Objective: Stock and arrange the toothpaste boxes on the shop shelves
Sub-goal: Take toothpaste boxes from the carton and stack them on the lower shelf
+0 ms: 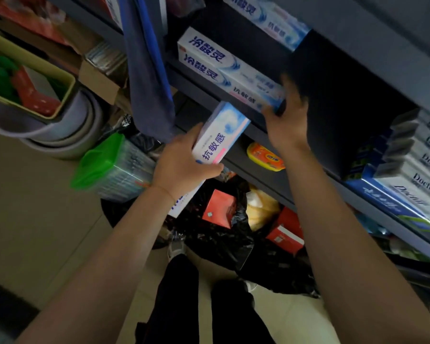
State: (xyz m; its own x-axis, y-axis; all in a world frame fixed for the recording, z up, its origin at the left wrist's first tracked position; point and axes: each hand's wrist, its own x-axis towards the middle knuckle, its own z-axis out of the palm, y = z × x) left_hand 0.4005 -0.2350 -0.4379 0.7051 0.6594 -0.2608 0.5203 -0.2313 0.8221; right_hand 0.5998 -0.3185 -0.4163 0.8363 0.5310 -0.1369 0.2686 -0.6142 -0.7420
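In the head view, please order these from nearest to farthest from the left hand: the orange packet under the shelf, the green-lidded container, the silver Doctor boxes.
From the left hand:
1. Green-lidded container, just to its left, on the floor.
2. Orange packet, to its right, under the shelf edge; only slightly farther than the container.
3. Silver Doctor boxes, stacked far right on the shelf.
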